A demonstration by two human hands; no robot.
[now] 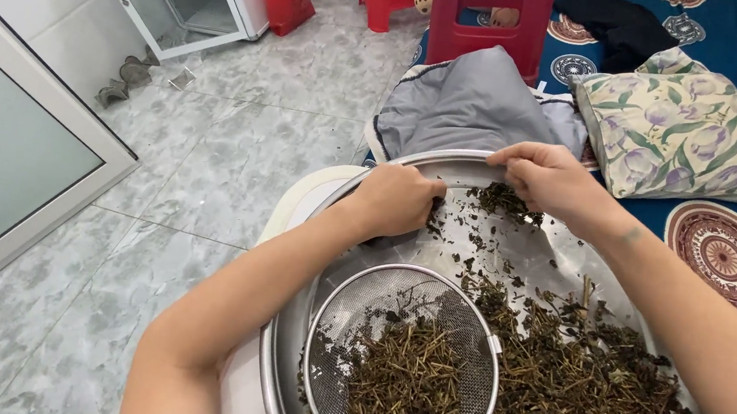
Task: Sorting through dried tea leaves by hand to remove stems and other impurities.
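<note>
Steel mesh sieve (402, 366) at lower centre holds dry stems inside a wide metal basin (510, 249) of dried herbs (586, 394), its lower edge cut off, while left hand (396, 201) and right hand (550, 176), fingers clenched, pinch herbs at the far rim.

- The wide round steel tray (410, 161) runs off the bottom edge, its near rim lost.
- Left hand (396, 201) curls down, fingertips hidden among dried leaves.
- The red plastic stool (489, 14) is cut off by the top edge.
- The small grey objects by the wall (126, 81) are too small to identify.
</note>
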